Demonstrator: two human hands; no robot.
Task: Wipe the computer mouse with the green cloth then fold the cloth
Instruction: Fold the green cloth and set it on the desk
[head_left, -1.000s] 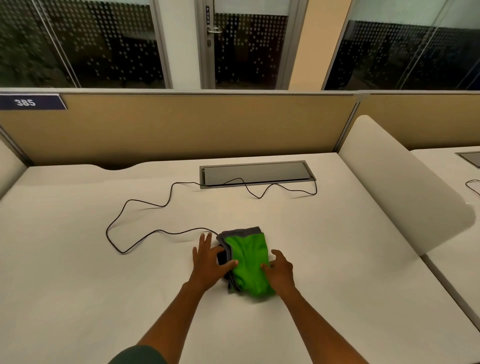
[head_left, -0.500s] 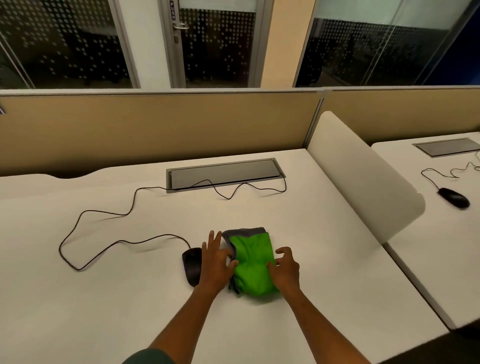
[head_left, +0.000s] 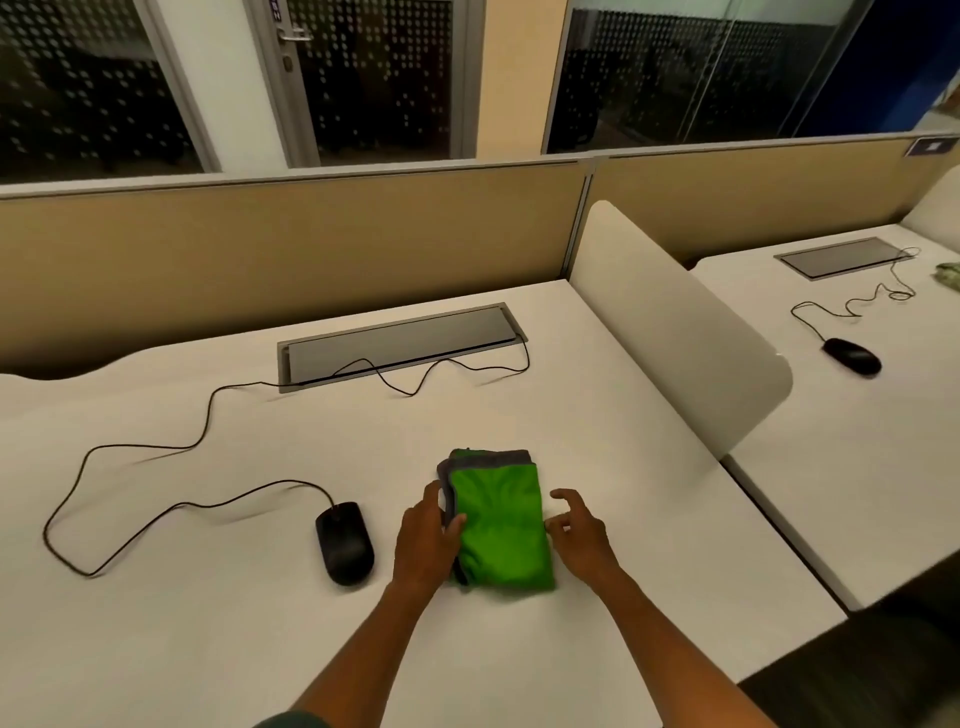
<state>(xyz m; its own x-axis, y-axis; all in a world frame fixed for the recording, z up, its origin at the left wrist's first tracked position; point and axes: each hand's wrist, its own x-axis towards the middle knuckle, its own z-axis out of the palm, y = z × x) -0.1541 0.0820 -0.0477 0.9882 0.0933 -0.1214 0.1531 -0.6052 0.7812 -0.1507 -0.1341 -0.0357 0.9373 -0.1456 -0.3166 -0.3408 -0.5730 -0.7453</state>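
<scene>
The green cloth (head_left: 501, 525) with a grey border lies folded into a compact rectangle on the white desk (head_left: 208, 597). My left hand (head_left: 427, 538) rests against its left edge, thumb on top of the fabric. Just off the cloth's right edge, my right hand (head_left: 579, 535) hovers with its fingers curled and apart, holding nothing. The black computer mouse (head_left: 344, 543) sits on the desk to the left of my left hand, apart from it, with its cable (head_left: 130, 447) looping away to the back.
A grey cable hatch (head_left: 400, 340) is set into the desk at the back. A white divider panel (head_left: 675, 332) bounds the desk on the right. Beyond it, the neighbouring desk carries another black mouse (head_left: 852, 356). A beige partition (head_left: 285, 249) runs behind.
The view has swung to the right, and the mouse now shows fully beside my left hand. My right hand has come off the cloth and opened beside it.
</scene>
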